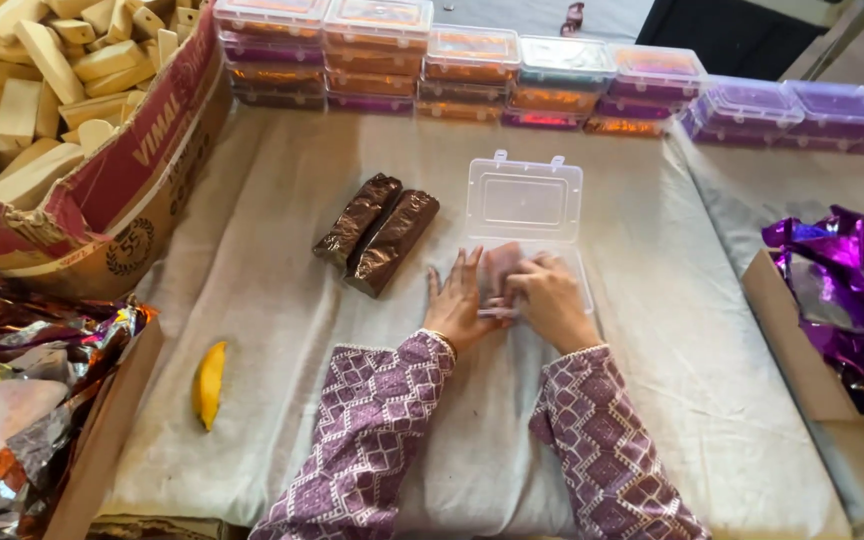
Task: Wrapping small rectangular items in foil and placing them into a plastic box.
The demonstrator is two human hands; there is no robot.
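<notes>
Much of the small pinkish piece point(501, 268) lay hidden under the two hands, so its shape and wrapping could not be made out, and the lower tray of the clear plastic box point(525, 200) was largely covered by them too; only its open lid, lying flat on the cloth-covered table point(282, 190), showed plainly. The left hand point(459, 300) lay spread, fingers apart and flat on the cloth, its fingertips touching the left edge of the pinkish piece. The right hand point(550, 298) was loosely curled over the same piece, pressing on it at the tray; whether it truly gripped it could not be told. Two foil-wrapped brown bars point(377, 233) lay side by side, touching, just left of the box. A yellow curved thing point(209, 383) sat near the table's left edge, too blurred to identify. Stacked filled boxes point(472, 70) lined the far edge, a cardboard carton of pale blocks point(32, 80) was cut off at the upper left, and purple foil point(852, 290) at the right.
</notes>
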